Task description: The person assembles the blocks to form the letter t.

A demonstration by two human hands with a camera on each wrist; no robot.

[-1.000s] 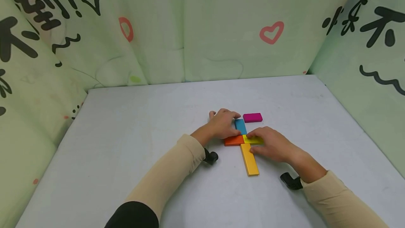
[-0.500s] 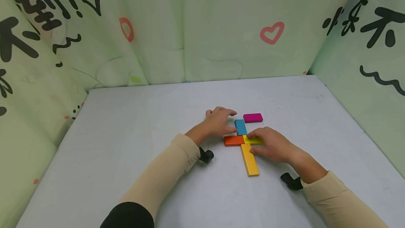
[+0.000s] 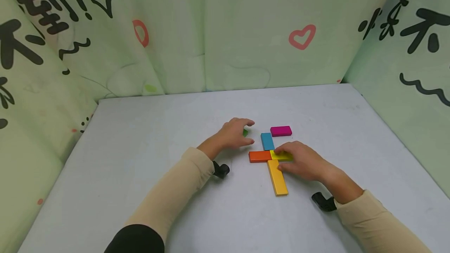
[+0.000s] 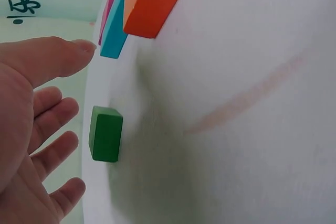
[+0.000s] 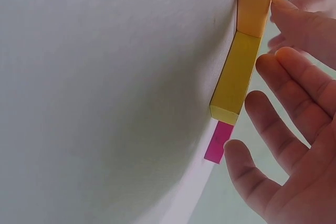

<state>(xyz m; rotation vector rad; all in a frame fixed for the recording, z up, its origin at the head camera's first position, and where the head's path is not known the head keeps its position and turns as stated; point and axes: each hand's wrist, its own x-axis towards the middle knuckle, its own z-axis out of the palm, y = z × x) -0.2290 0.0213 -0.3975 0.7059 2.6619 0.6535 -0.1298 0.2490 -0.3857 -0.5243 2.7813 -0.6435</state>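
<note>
My left hand (image 3: 233, 132) hovers with thumb and fingers spread, holding nothing. Partly hidden behind it is a green block (image 4: 106, 135), which lies on the table below the thumb in the left wrist view. My right hand (image 3: 305, 160) has its fingertips at the yellow block (image 3: 287, 156) and its thumb at the long amber block (image 3: 277, 178); its fingers are loosely bent. An orange block (image 3: 259, 156) lies end to end with the yellow one, and a blue block (image 3: 267, 141) points away from where they meet. The amber block extends toward me from that same spot.
A magenta block (image 3: 281, 130) lies just beyond the blue one, toward the far side. The white table (image 3: 140, 159) is bounded by pale green printed curtains (image 3: 225, 42) at the back and sides. A black wrist camera mount (image 3: 220, 170) sits under the left wrist.
My left hand has moved left, away from the blue and orange blocks, to beside the green block, now partly visible. My right hand and the joined blocks have stayed in place.
</note>
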